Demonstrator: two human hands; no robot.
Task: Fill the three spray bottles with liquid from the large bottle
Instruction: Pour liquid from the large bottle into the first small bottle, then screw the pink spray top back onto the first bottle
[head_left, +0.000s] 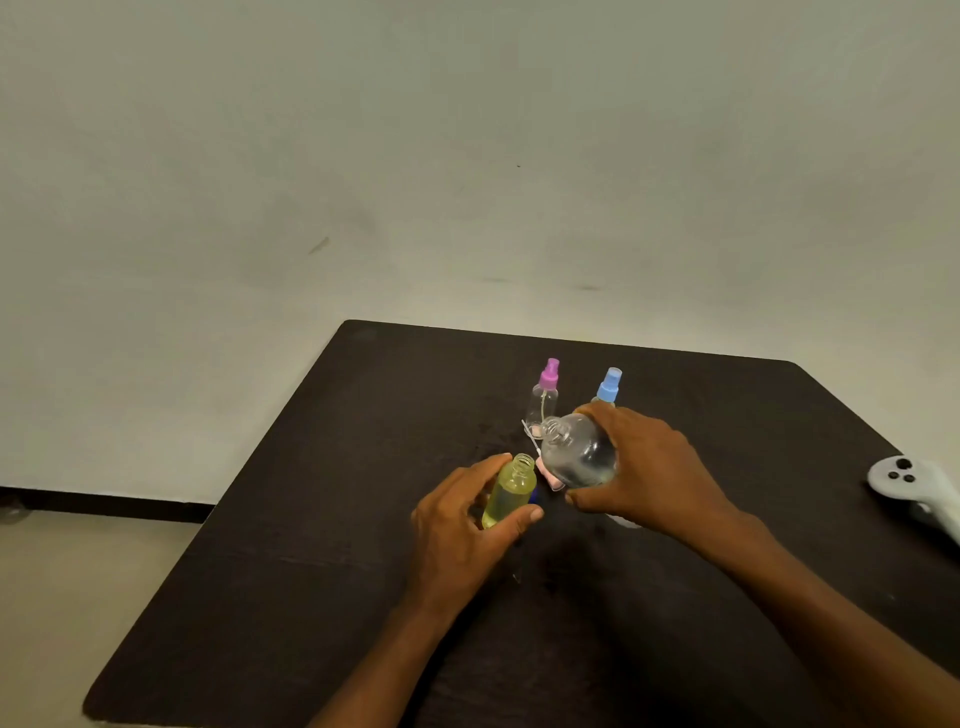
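The uncapped spray bottle (511, 491) showed pale yellow. A magenta pump cap (549, 374) and a blue pump cap (609, 384) contrasted with the dark brown table (311, 571).

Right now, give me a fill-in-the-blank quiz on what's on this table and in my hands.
1. The left hand grips an uncapped small bottle of ____ liquid.
2. The right hand holds the clear large bottle ____, not upright.
3. The spray bottle behind the right hand has a ____ cap.
4. The white controller lies at the table's ____ edge.

Missing words: yellow; tilted; blue; right.
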